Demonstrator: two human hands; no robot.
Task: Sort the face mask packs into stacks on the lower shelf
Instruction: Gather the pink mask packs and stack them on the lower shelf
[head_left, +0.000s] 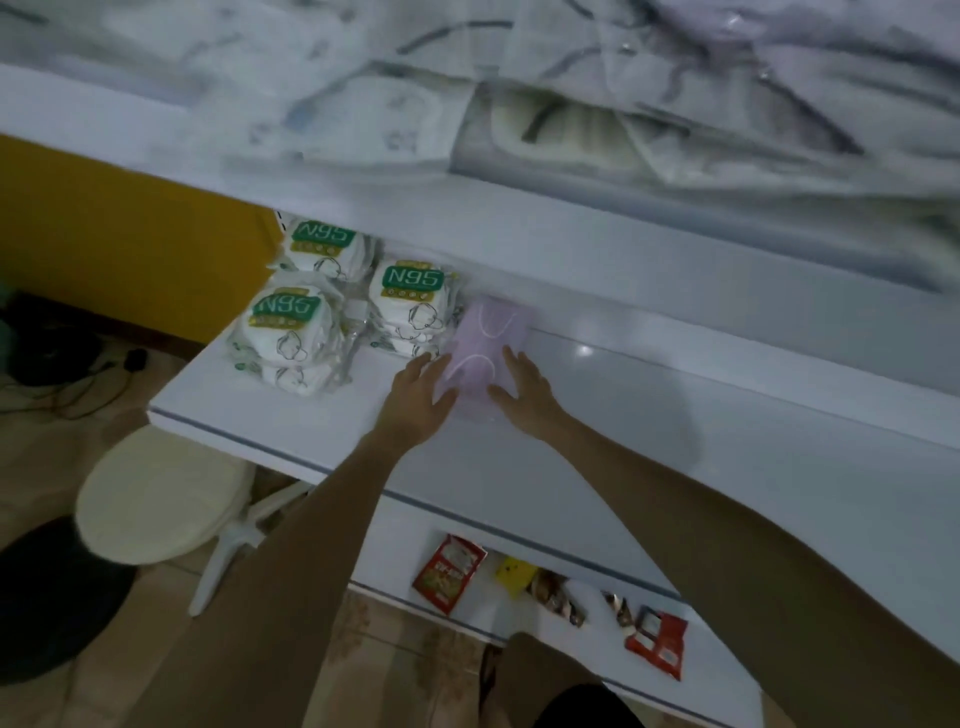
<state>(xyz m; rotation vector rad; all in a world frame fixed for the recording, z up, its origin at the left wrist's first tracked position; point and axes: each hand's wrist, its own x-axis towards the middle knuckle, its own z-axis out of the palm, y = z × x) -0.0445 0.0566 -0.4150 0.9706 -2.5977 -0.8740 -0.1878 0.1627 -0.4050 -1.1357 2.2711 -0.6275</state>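
**Item:** lilac mask pack (488, 338), one flat packet in clear film, white ear loops showing through.

**Location:** on the lower shelf (649, 415), toward its back edge and left of the middle, just beside the N95 packs (410, 306), which stand in three stacks at the left end of the shelf. We cannot tell whether the lilac packet touches the nearest stack.

**Hands:** our left hand (423, 389) lies along the packet's left edge and our right hand (524, 392) along its right edge. The fingers of both are fairly straight and rest against the packet rather than curling round it. Neither is clenched.

**Handling, as we judge it:** light, soft and limp. The film looks slippery on the glossy shelf and will likely slide rather than drag. It is not fragile, though it is easily creased. It is best taken at the two long edges, with palms flat, or pinched at a sealed end.

**Also present:** a blurred heap of packs (571, 104) on the shelf above, and snack packets (449, 571) on the shelf below.
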